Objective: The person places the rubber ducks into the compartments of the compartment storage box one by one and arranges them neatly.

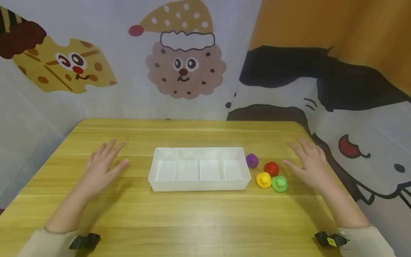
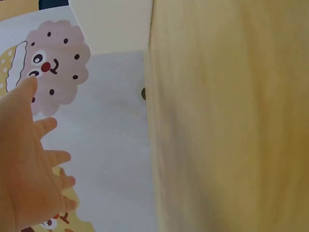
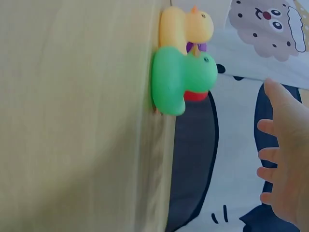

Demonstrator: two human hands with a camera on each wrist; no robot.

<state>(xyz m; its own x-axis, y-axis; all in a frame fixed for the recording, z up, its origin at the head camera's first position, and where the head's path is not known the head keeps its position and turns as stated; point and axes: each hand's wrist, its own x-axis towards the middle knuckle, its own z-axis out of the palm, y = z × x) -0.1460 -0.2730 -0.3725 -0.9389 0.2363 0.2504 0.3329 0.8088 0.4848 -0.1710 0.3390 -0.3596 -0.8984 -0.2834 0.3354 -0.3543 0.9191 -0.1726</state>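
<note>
A white box (image 1: 200,185) with a row of several compartments sits mid-table. Right of it is a cluster of rubber ducks: a purple duck (image 1: 252,161) at the box's right end, a red duck (image 1: 271,169), a yellow duck (image 1: 263,180) and a green duck (image 1: 279,184). Fingers spread, my left hand (image 1: 102,170) is over the table left of the box and holds nothing. My right hand (image 1: 310,165), likewise spread and holding nothing, is just right of the ducks. In the right wrist view the green duck (image 3: 169,79) partly hides the red and purple ones.
The wooden table (image 1: 199,221) reaches back to a curtain (image 1: 122,103) printed with cartoon figures. Black wrist cameras are strapped at both sleeves, the left camera (image 1: 85,241) and the right camera (image 1: 330,239).
</note>
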